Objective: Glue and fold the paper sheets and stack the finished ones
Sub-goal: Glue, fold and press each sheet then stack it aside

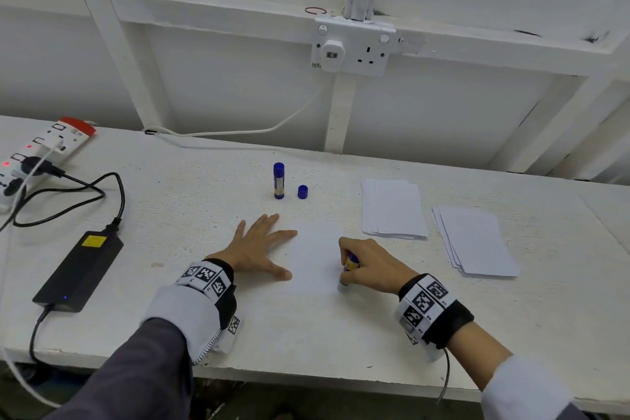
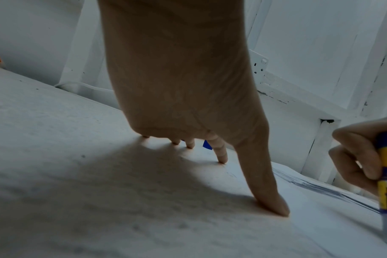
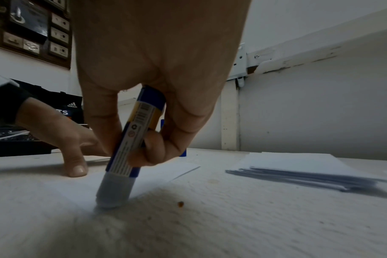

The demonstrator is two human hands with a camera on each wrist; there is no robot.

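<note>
Paper sheet (image 1: 317, 256) is lying flat on the tabletop (image 1: 191, 201) between our hands: our left hand (image 1: 260, 247) is pressing its left edge with fingers spread, while our right hand (image 1: 370, 264) is gripping a glue stick (image 3: 130, 139), tip down on the sheet's near right corner. Two paper stacks (image 1: 393, 211) are lying further right.

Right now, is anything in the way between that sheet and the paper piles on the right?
Nothing visible. The sheet lies flat under both hands; bare table separates it from the two piles. The spare glue stick and cap stand behind.
</note>
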